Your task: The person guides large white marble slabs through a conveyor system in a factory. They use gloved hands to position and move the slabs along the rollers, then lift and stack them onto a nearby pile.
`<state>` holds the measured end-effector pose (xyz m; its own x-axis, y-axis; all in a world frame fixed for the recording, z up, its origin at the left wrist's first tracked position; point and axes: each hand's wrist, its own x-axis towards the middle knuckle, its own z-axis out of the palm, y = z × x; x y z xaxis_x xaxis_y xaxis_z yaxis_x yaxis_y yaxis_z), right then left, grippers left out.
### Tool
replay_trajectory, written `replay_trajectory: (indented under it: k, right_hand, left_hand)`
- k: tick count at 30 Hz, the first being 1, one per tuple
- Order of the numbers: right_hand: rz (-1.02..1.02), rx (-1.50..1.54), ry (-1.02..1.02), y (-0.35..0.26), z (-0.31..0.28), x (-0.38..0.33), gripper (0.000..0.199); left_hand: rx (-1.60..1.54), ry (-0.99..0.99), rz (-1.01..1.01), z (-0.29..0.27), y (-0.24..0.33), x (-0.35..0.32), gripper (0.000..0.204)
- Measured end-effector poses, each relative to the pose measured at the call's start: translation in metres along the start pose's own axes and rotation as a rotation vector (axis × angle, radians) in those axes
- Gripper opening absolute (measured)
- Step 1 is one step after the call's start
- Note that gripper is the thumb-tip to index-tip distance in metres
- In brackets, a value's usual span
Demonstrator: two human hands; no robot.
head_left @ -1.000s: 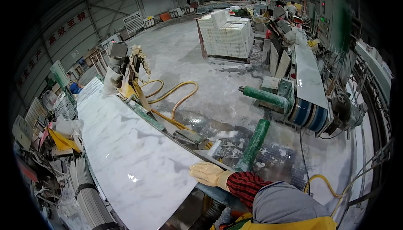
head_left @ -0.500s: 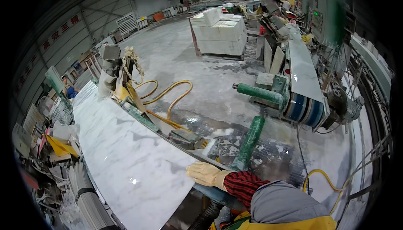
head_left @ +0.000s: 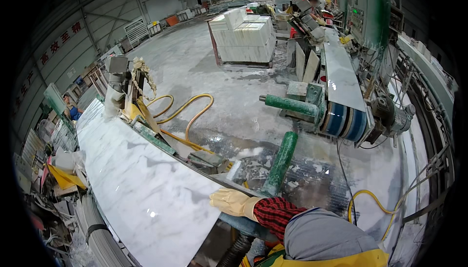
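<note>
My right hand, in a pale cream glove, lies with extended fingers on the near right corner of a long, glossy white stone slab with grey veining. Whether its thumb goes under the edge is hidden. A red-and-black checked cuff and a grey sleeve cover that arm. The slab stretches away to the far left, and its near end juts out over a dark gap. Just under my wrist is a blue roller. My left hand is out of sight.
Green cylindrical posts stand beyond my arm. Yellow hoses loop over the wet floor. At the right, another line carries a pale slab above blue rollers. A white block stack stands farther back. Grey strips lie bundled at left.
The view has shifted slightly, so the surroundings sit a little farther left. My right hand stays on the same slab corner.
</note>
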<state>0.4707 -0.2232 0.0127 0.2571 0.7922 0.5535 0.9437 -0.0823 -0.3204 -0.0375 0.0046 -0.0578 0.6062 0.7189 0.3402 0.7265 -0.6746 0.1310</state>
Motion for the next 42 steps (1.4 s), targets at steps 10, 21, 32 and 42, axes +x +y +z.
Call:
replay_trajectory:
  k: [10, 21, 32, 42]
  right_hand:
    - [-0.026, 0.002, -0.018, 0.013, 0.015, -0.012, 0.037]
    - [-0.035, -0.017, 0.019, 0.0, 0.0, -0.007, 0.031]
    - [0.032, -0.05, -0.19, -0.007, -0.008, 0.002, 0.03]
    - [-0.073, 0.002, 0.051, -0.005, -0.005, -0.009, 0.032]
  left_hand:
    - [0.053, 0.175, 0.168, -0.058, 0.056, 0.017, 0.048]
    - [-0.049, 0.03, -0.022, -0.051, 0.054, 0.006, 0.059]
    - [-0.042, -0.029, -0.036, -0.042, 0.04, -0.001, 0.059]
    - [0.107, -0.098, -0.052, -0.025, 0.004, 0.065, 0.05]
